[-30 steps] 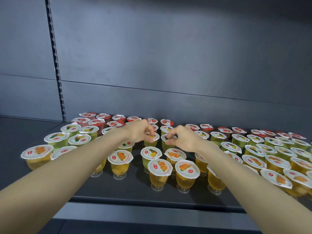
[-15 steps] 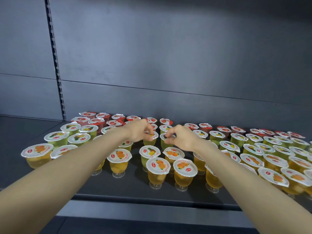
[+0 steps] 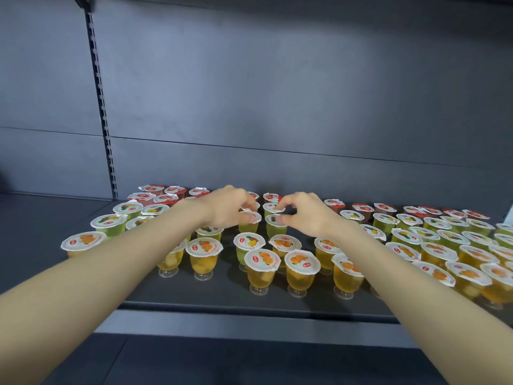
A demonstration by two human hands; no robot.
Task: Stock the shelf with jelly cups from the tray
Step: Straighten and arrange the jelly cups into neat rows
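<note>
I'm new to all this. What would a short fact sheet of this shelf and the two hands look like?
Place: dark shelf
Stock: jelly cups standing upright in bands, red cups at the back, green cups in the middle, orange cups in front
Left hand: pinches the lid rim of the left green cup
Right hand: pinches the lid rim of the right green cup
Tray: not in view

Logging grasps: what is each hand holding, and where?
Left hand pinches one green cup by its lid rim; right hand pinches the next green cup likewise.
</note>
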